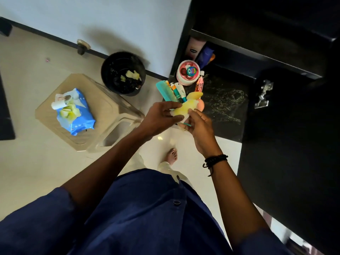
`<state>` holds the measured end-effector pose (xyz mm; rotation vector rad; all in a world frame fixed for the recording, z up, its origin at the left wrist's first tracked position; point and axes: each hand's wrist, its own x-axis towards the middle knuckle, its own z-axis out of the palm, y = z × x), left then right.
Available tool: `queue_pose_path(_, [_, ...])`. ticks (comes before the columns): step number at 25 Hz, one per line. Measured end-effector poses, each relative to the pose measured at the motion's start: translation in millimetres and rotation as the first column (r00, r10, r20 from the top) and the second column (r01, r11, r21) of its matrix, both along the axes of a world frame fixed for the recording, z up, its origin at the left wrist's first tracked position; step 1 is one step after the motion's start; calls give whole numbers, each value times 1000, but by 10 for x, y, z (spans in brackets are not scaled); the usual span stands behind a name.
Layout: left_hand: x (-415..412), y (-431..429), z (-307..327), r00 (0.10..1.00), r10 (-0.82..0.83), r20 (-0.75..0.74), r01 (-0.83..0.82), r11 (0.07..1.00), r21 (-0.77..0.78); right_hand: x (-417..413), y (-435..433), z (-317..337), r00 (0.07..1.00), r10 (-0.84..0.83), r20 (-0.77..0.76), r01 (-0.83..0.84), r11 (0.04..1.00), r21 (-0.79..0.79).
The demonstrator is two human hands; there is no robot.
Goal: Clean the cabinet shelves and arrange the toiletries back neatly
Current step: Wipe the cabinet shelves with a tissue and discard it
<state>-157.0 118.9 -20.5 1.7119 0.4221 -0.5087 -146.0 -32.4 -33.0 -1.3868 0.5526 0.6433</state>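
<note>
Head view.

Both hands meet just off the left edge of the dark speckled shelf point(224, 100) in the black cabinet point(285, 126).

Left hand point(161, 115): thumb and fingertips pinch a yellow-stained wipe point(184, 108).

Right hand point(200, 129): thumb lies on the same wipe from the other side, with the fingers curled under it. A thin teal piece point(187, 124) pokes out by those fingers; cannot tell what it is.

A pink rounded object point(201, 104) touches the wipe's right side. Cannot tell whether it is held or lying on the shelf.

Toiletries are bunched along the shelf's left edge:
- A teal comb point(163, 89) overhangs the edge.
- Small tubes point(178, 91) lie just beside the comb.
- A round pink-lidded jar point(187, 72) sits toward the far left corner.
- A slim pink tube point(199, 82) lies just right of the jar.

On the shelf above, at its left end, are a pale bottle point(192, 49) and a blue tube point(207, 55), both dim.

On the floor, a black bin point(128, 93) stands by the wall with yellow wipes inside. Near it is a beige stool point(103, 102). An opened blue wipe pack point(81, 118) lies on the stool top with stained wipes on it.

A black bracelet point(215, 160) is on the right wrist.
</note>
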Motion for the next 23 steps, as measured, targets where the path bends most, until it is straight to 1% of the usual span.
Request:
queue_pose_path(2, [34,-159,-6,998,-38,52,34,996,78,-9,-148,-14,999,-43,-21,44,999,18])
queue_pose_path(4, [77,-297,-35,997,-24,68,17,995,95,-25,-266,-13,999,-34,32,33,999,16])
queue_pose_path(5, [90,-355,-58,999,14,44,-17,997,72,-36,-307,-4,997,-31,67,30,1000,9])
queue_pose_path(7, [97,-508,-82,990,132,-49,-134,990,-35,-61,-414,-21,993,-54,109,54,999,4])
queue_pose_path(9, [70,-663,-67,970,220,-101,-232,964,-130,-84,-514,-34,988,-107,109,106,994,18])
queue_pose_path(11, [58,-794,-52,958,268,-106,-282,946,-157,-97,-594,-36,986,-127,108,126,992,22])
queue_pose_path(12, [60,-844,-34,943,299,-147,-324,927,-190,-101,-618,-19,985,-136,105,133,991,29])
queue_pose_path(14, [71,-901,-4,878,362,-313,-454,837,-306,-88,-649,21,975,-214,64,208,973,98])
queue_pose_path(16, [87,-929,18,791,392,-470,-586,706,-397,-56,-716,34,940,-339,-18,335,916,219])
queue_pose_path(17, [92,-943,12,761,396,-514,-625,662,-414,-41,-760,27,921,-386,-56,387,884,261])
queue_pose_path(18, [99,-964,10,746,398,-534,-641,645,-416,-28,-802,21,905,-417,-86,424,859,286])
queue_pose_path(20, [116,-1026,34,738,405,-540,-645,657,-389,-22,-860,-9,894,-434,-115,447,840,308])
queue_pose_path(21, [122,-1061,42,739,410,-534,-640,676,-366,-26,-872,-16,904,-414,-107,427,853,301])
queue_pose_path(23, [125,-1134,68,756,410,-511,-613,716,-334,-36,-877,-23,939,-342,-36,340,907,248])
